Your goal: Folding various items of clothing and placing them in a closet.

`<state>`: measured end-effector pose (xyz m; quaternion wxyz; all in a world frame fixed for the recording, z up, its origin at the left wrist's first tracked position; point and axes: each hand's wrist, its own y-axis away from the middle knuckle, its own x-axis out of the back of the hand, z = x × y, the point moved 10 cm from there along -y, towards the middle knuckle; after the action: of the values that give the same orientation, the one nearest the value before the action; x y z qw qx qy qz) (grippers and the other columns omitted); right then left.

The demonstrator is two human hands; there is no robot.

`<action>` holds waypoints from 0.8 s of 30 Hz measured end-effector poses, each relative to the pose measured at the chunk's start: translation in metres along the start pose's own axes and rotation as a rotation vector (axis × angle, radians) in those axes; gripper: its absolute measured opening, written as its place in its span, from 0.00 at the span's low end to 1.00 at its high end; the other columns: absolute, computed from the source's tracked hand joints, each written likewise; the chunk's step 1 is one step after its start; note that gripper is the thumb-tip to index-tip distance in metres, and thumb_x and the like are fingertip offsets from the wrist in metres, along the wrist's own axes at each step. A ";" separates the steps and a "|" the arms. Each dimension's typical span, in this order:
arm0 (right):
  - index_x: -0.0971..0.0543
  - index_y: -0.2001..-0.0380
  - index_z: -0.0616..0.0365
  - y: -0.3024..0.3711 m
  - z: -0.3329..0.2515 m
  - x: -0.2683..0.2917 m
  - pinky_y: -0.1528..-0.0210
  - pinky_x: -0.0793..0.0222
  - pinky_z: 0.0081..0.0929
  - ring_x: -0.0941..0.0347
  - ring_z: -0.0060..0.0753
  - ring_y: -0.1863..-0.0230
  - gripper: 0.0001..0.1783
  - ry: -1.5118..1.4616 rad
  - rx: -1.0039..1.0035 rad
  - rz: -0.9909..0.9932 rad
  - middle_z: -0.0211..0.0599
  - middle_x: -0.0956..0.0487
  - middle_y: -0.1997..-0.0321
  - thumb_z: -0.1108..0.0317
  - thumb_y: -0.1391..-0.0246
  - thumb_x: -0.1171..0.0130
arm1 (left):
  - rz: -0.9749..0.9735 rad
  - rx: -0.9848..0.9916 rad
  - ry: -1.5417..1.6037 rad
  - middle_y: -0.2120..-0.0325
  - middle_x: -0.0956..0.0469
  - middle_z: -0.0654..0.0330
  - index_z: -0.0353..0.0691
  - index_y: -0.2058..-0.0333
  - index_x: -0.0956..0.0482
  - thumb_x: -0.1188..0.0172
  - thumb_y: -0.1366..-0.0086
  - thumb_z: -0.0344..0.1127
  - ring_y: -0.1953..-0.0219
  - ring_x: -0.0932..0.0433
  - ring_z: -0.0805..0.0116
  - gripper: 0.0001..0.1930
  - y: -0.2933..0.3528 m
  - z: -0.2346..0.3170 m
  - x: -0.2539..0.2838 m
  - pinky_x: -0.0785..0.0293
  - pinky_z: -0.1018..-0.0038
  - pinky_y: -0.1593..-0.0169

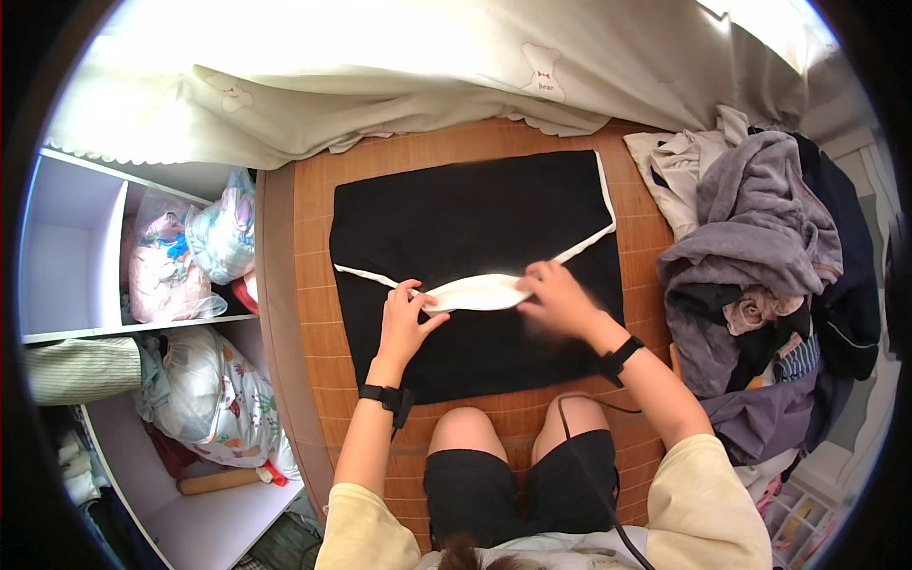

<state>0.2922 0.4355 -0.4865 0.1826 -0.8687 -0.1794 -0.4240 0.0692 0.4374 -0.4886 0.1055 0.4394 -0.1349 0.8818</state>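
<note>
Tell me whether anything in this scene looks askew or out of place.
Nothing looks damaged or spilled. The black garment lies flat on the mat, both hands at its white trim. Only the clothes pile at right is a loose heap.

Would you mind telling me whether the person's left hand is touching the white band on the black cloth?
Touching. The head view shows the left hand pinching the white band, with thumb and fingers closed on its end.

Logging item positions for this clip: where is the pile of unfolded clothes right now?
In the head view the clothes pile lies at the person's right, beside the black garment spread on the bamboo mat, just beyond the right hand.
</note>
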 end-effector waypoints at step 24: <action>0.30 0.60 0.65 0.066 0.097 -0.063 0.73 0.27 0.25 0.22 0.32 0.72 0.25 -0.745 -1.156 0.219 0.43 0.21 0.70 0.59 0.54 0.34 | 0.100 0.938 0.826 0.62 0.23 0.54 0.30 0.50 0.36 0.35 0.44 0.36 0.67 0.25 0.73 0.28 0.050 -0.087 -0.064 0.30 0.79 0.67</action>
<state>0.3518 0.4138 -0.6039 -0.3412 -0.9273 0.1131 -0.1043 0.0271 0.4149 -0.5979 -0.0965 0.0549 0.2981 0.9481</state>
